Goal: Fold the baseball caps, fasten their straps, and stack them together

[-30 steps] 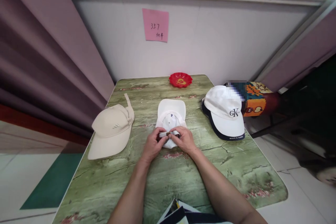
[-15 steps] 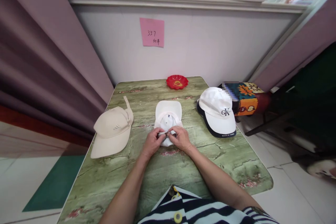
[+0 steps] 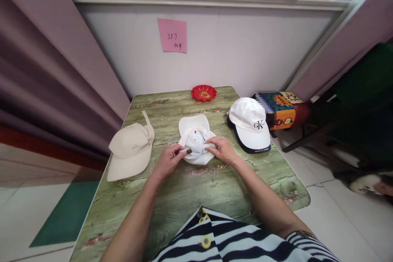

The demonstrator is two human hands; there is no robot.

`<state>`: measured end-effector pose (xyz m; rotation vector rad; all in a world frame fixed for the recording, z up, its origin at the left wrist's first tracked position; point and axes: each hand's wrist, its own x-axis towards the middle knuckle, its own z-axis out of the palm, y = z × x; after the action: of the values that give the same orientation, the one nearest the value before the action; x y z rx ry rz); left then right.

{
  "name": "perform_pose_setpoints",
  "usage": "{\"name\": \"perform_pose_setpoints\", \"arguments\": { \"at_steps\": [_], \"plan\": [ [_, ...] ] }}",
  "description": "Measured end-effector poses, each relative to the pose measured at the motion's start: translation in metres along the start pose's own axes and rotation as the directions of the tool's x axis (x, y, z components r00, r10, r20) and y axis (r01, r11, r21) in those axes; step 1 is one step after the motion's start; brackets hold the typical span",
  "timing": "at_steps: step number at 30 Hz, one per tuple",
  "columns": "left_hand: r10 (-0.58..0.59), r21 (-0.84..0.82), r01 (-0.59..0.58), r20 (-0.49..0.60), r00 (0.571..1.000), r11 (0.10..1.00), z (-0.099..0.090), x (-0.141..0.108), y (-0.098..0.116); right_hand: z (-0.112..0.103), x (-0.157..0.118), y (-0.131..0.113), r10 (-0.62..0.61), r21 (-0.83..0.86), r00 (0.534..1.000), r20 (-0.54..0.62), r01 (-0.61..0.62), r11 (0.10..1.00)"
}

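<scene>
A small white cap (image 3: pixel 194 123) lies upside down at the middle of the table, brim pointing away and its inside showing. At its near left edge, my left hand (image 3: pixel 167 161) pinches one strap end, which has a small brown piece on it. My right hand (image 3: pixel 223 150) pinches the other strap end at the cap's right side. The two ends are apart. To the left rests a beige cap (image 3: pixel 130 149) with its strap sticking up. On the right, a white cap with "CK"-like letters (image 3: pixel 249 119) sits on top of a dark-brimmed cap (image 3: pixel 245 146).
A red scalloped dish (image 3: pixel 204 93) stands near the back edge of the green wood-patterned table (image 3: pixel 181 192). A pink note (image 3: pixel 172 35) is on the wall behind. Beyond the right edge is a colourful box (image 3: pixel 284 112).
My hands have moved apart, left hand to the left and right hand to the right, each with a strap end. The strap ends were together before. The view has shifted slightly.
</scene>
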<state>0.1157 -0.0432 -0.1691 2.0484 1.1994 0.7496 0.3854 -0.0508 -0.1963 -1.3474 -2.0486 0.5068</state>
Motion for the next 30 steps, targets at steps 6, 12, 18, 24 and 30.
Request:
{"name": "perform_pose_setpoints", "arguments": {
  "at_steps": [6,12,18,24,30],
  "plan": [
    [-0.019,0.099,0.021,-0.018,1.0,0.995,-0.012,0.007,0.015,-0.013,0.004,-0.01,-0.069,-0.105,0.996,-0.061,0.062,0.992],
    [0.115,0.111,-0.116,0.024,0.993,0.987,-0.037,0.0,0.023,-0.036,-0.005,-0.012,-0.048,-0.042,0.999,0.009,0.048,0.998],
    [0.012,-0.122,0.006,0.148,0.989,0.992,-0.051,-0.012,0.043,-0.056,-0.011,-0.019,-0.221,0.03,0.949,0.226,0.22,0.975],
    [-0.072,-0.507,0.058,-0.009,0.997,0.86,-0.065,-0.006,0.061,-0.091,0.002,-0.052,-0.097,0.537,0.971,0.219,-0.037,0.843],
    [-0.254,-0.89,0.025,-0.104,0.962,0.456,-0.058,-0.001,0.076,-0.082,0.032,-0.083,0.073,0.973,0.986,0.15,-0.16,0.168]
  ]
}}
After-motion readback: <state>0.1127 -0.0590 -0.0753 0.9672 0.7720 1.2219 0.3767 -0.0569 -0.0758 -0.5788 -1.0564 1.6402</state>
